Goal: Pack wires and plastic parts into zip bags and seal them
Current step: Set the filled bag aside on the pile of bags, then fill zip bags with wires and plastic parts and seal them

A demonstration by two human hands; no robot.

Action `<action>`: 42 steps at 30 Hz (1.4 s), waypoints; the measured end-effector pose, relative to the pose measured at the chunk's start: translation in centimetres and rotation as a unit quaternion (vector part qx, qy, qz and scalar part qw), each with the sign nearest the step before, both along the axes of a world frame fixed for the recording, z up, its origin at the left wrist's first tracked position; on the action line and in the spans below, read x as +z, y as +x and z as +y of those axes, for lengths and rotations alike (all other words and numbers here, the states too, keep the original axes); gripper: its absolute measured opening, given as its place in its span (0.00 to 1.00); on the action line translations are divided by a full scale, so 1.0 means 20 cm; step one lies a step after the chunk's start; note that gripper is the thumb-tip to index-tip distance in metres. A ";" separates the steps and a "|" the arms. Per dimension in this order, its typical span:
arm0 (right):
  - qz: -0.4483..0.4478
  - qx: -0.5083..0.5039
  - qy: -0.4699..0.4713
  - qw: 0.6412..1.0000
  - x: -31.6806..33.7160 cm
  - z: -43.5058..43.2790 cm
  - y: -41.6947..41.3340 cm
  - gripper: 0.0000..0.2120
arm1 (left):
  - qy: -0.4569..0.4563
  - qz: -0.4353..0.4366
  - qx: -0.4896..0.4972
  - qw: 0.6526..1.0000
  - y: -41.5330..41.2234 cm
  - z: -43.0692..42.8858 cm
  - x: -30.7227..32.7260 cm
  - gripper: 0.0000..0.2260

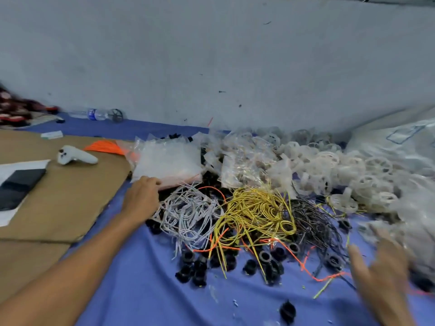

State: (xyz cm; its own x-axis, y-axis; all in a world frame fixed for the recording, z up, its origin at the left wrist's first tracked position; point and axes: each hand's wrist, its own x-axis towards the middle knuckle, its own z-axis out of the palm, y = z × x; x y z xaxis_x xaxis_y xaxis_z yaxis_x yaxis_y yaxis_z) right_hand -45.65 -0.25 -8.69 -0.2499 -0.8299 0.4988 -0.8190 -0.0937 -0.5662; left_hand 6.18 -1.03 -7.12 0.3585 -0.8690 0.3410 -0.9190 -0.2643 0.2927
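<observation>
Far left on my feed, a brown cardboard sheet [70, 184] carries a dark flat device [18, 187] on white paper and a white controller [75, 156]. A clear water bottle [98, 114] lies behind it by the wall. At the cardboard's far right corner sits a bundle of orange wires [106, 147], just beside a stack of empty zip bags [169, 158]. My left hand [142, 196] reaches across the blue cloth [153, 290] to the near left corner of that stack, its fingers [151, 182] bent and touching the edge; I cannot tell whether they pinch a bag or merely rest there. Just right of that hand lies a tangle of white wires [186, 212], then a heap of yellow wires [256, 210], then black wires [310, 215], the three heaps touching, with loose orange strands over them. Black plastic parts [195, 267] are scattered on the cloth in front of and under the wires. Behind the yellow heap lie filled clear bags [244, 161], and to their right a big pile of white plastic rings [329, 165] runs up to a large clear sack [400, 142]. My right hand [381, 262] is low at the right, blurred, above the cloth near the black wires, fingers spread wide and holding nothing.
</observation>
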 end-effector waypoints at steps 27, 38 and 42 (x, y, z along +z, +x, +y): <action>0.124 0.039 0.088 0.988 -0.23 0.00 0.16 0.20 | -0.001 0.083 -0.031 0.996 -0.25 -0.05 0.24 0.08; 0.090 0.088 0.025 0.992 -0.11 0.11 0.19 0.19 | -0.056 0.048 -0.158 0.985 -0.78 0.40 0.03 0.11; -0.002 0.217 -0.076 0.973 0.05 0.36 0.39 0.12 | -0.072 0.090 -0.185 0.976 -0.88 0.50 0.08 0.05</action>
